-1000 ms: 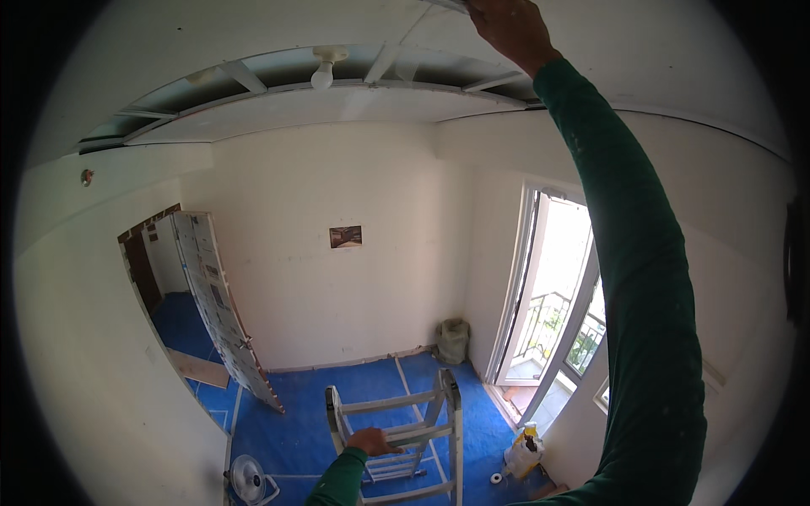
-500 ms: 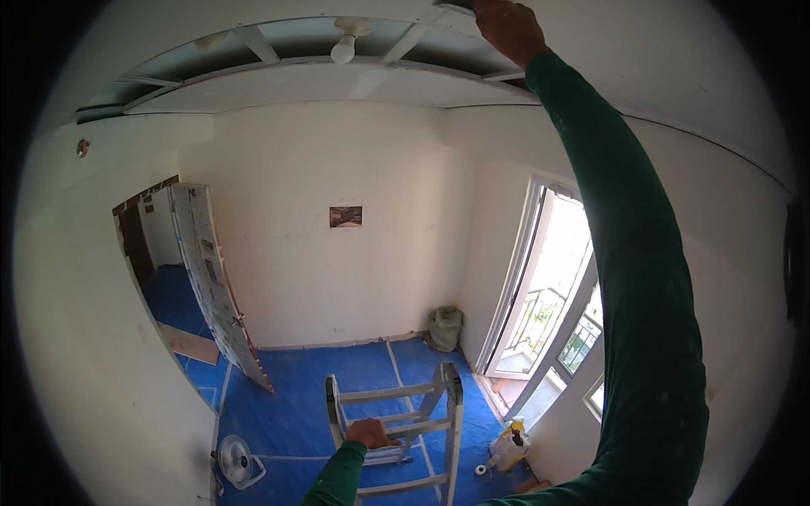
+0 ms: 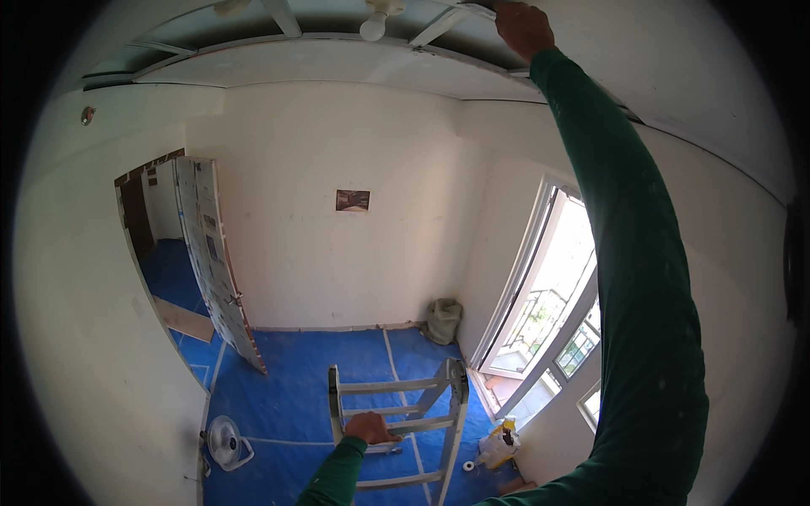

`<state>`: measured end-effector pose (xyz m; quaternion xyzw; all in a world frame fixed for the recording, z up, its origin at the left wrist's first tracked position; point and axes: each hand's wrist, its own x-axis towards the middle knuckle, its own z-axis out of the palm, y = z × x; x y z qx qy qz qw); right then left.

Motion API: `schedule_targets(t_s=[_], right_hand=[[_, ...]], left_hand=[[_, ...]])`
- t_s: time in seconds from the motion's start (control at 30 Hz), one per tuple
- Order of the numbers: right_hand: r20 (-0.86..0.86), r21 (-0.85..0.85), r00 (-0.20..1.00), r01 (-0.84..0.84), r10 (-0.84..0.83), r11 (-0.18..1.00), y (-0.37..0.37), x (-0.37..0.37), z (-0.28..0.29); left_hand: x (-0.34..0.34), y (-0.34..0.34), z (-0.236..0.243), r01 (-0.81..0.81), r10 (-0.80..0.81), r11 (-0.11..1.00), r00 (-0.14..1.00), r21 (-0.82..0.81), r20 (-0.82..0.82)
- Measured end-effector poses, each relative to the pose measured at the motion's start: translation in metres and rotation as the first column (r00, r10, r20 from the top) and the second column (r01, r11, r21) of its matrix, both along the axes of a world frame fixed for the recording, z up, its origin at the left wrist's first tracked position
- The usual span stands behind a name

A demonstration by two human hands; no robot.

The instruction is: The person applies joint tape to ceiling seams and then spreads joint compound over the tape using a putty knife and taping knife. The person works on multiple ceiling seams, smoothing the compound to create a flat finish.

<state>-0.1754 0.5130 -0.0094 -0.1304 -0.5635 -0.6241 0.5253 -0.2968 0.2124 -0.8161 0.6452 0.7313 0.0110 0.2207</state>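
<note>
My left hand (image 3: pixel 371 427) is closed around an upper rung of an aluminium stepladder (image 3: pixel 409 424), low in the middle of the view. High at the upper right, my right hand (image 3: pixel 525 30) is raised to the ceiling. Its fingers are closed on a flat, thin grey blade-like tool (image 3: pixel 479 10), whose tip lies against the ceiling edge beside the recess. Most of the tool's handle is hidden in the hand. Next to it runs the open ceiling recess (image 3: pixel 329 44) with pale cross battens and a white bulb (image 3: pixel 373 28).
Blue sheeting (image 3: pixel 295 371) covers the floor. A white fan (image 3: pixel 228 443) stands at lower left, near a paper-covered open door (image 3: pixel 207 253). A sack (image 3: pixel 442 321) sits in the far corner. White-framed glass doors (image 3: pixel 540 287) are at right, with a white-and-yellow container (image 3: pixel 499 445) below.
The view has tilted down and shifted slightly, so the ceiling and walls sit higher. My right hand stays at the ceiling with the tool. My left hand keeps its grip on the ladder rung.
</note>
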Motion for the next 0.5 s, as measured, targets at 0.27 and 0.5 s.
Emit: schedule_targets(t_s=[0.27, 0.5], right_hand=[[0.044, -0.051, 0.998, 0.039, -0.037, 0.998, -0.009, 0.002, 0.009], [0.071, -0.097, 0.996, -0.045, 0.052, 0.994, -0.131, 0.076, -0.034]], left_hand=[[-0.001, -0.002, 0.000, 0.006, -0.006, 0.999, 1.000, 0.041, 0.000], [0.003, -0.010, -0.012, 0.002, -0.003, 0.996, 1.000, 0.084, 0.004]])
